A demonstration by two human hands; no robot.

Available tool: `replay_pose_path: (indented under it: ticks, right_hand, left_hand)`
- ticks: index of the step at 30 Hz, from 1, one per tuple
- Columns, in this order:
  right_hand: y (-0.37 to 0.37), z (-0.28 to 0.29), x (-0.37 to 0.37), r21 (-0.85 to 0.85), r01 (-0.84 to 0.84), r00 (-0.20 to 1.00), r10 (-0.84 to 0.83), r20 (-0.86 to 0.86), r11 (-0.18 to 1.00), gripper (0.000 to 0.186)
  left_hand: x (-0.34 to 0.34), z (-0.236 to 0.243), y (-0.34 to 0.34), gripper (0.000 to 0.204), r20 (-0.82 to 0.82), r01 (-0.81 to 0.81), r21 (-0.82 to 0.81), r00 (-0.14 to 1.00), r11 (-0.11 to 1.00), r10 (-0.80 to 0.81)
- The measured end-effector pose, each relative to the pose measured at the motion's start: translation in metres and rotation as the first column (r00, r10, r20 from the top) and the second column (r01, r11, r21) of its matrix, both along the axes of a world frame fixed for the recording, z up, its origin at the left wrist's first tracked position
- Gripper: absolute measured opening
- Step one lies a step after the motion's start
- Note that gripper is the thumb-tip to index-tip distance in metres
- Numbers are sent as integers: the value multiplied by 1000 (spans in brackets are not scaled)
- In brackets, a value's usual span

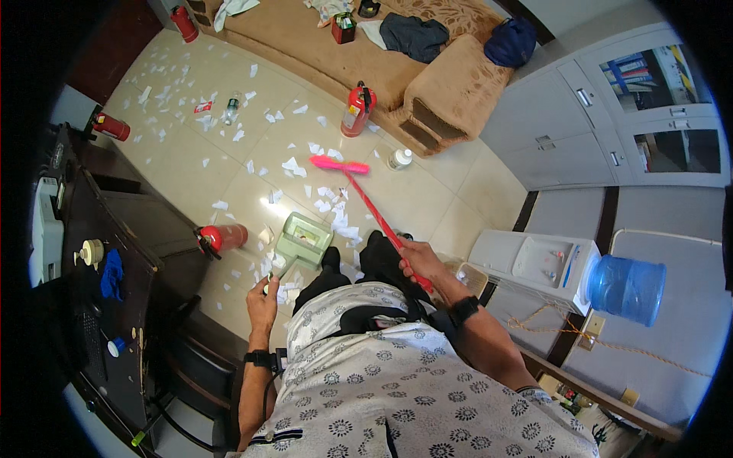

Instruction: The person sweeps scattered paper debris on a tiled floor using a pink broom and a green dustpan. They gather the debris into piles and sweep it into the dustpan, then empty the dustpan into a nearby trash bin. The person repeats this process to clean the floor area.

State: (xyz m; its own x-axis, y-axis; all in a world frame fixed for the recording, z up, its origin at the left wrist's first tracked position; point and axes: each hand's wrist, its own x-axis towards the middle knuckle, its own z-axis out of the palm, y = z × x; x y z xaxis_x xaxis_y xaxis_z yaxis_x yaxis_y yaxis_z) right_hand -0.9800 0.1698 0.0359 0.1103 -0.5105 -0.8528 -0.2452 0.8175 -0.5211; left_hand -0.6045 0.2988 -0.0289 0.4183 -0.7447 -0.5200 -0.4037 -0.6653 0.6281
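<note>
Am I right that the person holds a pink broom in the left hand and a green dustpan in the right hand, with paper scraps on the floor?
Not quite: the hands are swapped. In the head view the right hand grips the pink broom, and the left hand holds the green dustpan. The paper scraps do lie on the floor.

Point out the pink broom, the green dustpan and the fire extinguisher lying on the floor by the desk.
pink broom (340, 165): head view, on the bristle head.
green dustpan (305, 238): head view, on the middle of the pan.
fire extinguisher (227, 237): head view, on the red body lying on its side.
</note>
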Motion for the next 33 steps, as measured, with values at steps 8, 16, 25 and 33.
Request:
replay_pose_path:
  ticks: [8,16,25,33]
  right_hand:
    - [-93,-57,-7,-20,-72,996,73,44,997,11]
    - [-202,16,-62,290,-206,947,116,299,935,45]
    - [-332,27,-50,-20,-900,426,890,161,435,57]
    - [-357,24,42,-31,-985,-171,980,104,-168,65]
  left_hand:
    - [-24,-3,-19,47,122,-58,-165,989,985,79]
    - [-87,31,-38,42,232,-356,-112,898,928,373]
    - [-226,104,-41,32,292,-868,-185,399,461,869]
    - [-356,123,-30,27,153,-919,-357,-234,-167,960]
